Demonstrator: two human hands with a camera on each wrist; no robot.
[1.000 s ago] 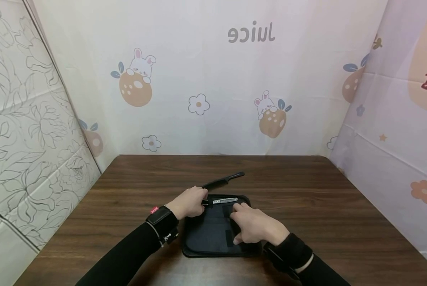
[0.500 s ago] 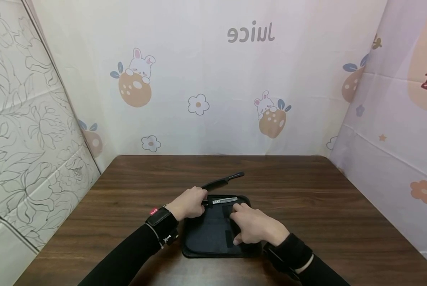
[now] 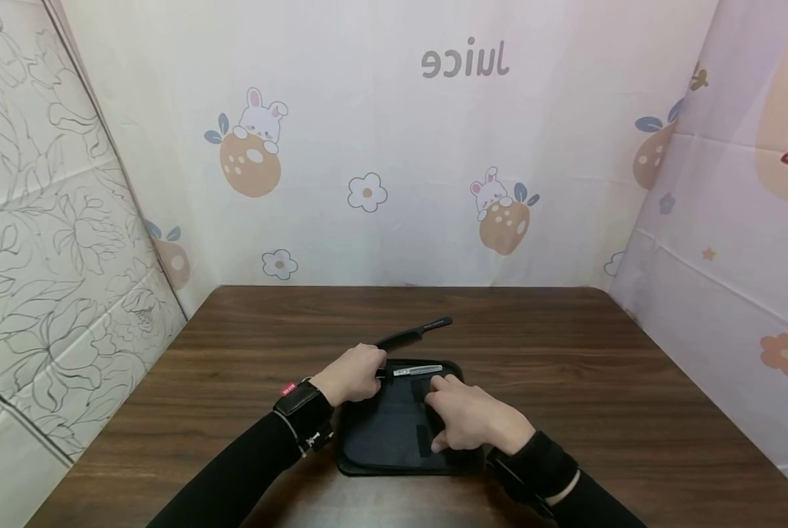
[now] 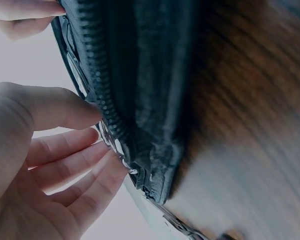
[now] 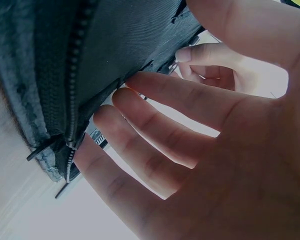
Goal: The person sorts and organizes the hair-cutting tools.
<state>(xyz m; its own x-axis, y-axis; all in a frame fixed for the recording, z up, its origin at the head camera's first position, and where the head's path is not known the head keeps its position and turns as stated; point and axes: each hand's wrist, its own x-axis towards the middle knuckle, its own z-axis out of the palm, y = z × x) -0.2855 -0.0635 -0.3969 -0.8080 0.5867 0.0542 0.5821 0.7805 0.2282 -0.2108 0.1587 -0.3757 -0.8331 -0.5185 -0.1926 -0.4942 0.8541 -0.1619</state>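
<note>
A black zippered case (image 3: 387, 440) lies opened out on the table, its zip teeth showing in both wrist views. My left hand (image 3: 354, 374) is at the case's far left corner, thumb and fingertips pinching a small metal piece (image 4: 115, 142) at the inner edge; its kind I cannot tell. Just right of these fingers a slim silver tool (image 3: 417, 370) lies along the far side of the case. My right hand (image 3: 469, 414) rests on the case's right half. Its extended fingers (image 5: 155, 117) touch the dark lining, with the thumb set apart nearer the front.
Behind the case, a black comb (image 3: 407, 337) lies slantwise on the brown wooden table (image 3: 566, 352). A printed curtain (image 3: 394, 132) hangs past the table's far edge, with more cloth on both sides.
The left hand has shifted very slightly to the right. The right hand, case and comb stay where they were.
</note>
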